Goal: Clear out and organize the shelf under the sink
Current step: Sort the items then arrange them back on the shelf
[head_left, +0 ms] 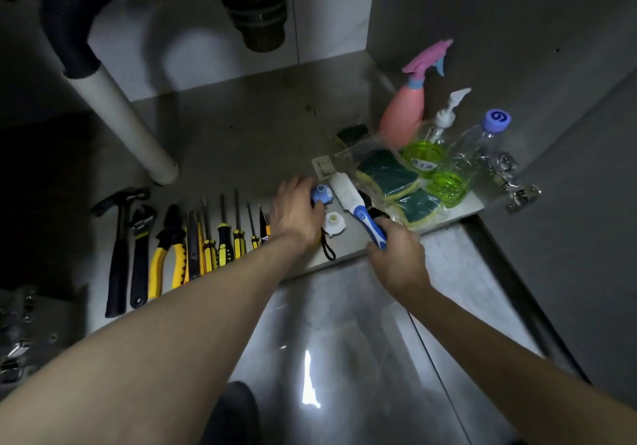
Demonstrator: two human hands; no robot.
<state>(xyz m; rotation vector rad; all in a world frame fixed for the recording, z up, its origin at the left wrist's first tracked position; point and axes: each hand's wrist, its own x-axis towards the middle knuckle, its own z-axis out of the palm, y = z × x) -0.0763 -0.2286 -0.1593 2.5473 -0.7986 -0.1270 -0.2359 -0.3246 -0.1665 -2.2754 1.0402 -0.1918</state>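
Right hand [396, 258] grasps the blue-and-white plastic scrub brush [351, 199] by its handle, left hand [296, 210] curls round a small blue plastic fitting [321, 194] just left of it, presumably sorting cleaning items apart from the tool row [193, 241] further left on the steel shelf [241, 134].

Bottle cap [497, 120]: perhaps "9" (blurred).
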